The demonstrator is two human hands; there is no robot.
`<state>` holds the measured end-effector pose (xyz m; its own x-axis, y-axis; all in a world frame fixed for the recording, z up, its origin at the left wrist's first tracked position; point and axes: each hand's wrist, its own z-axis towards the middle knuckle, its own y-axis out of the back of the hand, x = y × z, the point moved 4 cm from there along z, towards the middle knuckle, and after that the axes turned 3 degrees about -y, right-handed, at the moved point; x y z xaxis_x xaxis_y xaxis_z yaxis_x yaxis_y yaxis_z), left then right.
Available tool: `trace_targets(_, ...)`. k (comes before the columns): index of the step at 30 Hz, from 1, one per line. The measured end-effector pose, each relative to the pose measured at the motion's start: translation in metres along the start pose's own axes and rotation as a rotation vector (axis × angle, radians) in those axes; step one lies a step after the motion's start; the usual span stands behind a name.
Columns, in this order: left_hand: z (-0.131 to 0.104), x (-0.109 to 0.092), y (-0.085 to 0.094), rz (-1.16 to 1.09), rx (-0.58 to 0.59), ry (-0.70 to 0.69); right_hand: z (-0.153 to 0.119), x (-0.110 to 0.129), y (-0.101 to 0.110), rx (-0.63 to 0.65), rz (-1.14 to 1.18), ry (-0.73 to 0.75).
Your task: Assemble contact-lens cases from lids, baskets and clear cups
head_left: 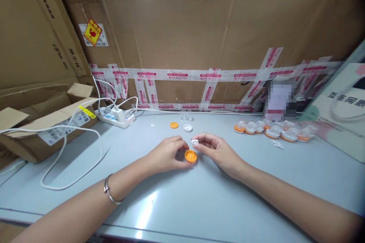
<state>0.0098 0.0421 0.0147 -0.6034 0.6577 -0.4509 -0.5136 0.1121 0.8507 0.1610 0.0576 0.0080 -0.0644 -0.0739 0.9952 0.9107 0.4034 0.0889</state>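
My left hand (170,153) grips an orange round dish (191,156) at its left side, fingers curled behind it and thumb along its front. A small pale spot shows at the dish's middle. Just beyond and to the right, my right hand (216,152) pinches a small white openwork piece (195,142) between thumb and fingers. Behind the hands lie an orange disc (174,125), a white ring-shaped part (187,128), a tiny white part (153,124) and clear domes (186,115).
Several orange-and-white pieces with clear tops (273,131) stand at the right, with white flat parts (276,144) before them. A power strip (116,117), looping white cable (100,148) and open carton (51,129) are at left. A large cardboard box (176,26) backs the table.
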Motion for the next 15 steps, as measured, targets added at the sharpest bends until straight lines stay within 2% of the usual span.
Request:
trace_targets(8, 0.0011, 0.0024, -0.0029, -0.048, -0.035, 0.000, -0.0019, 0.0017, -0.0080, 0.083, -0.018, 0.020)
trace_targets(15, 0.0002, 0.0035, -0.0043, -0.080, -0.050, 0.005, -0.0015, 0.0031, -0.0041, 0.043, -0.111, 0.049)
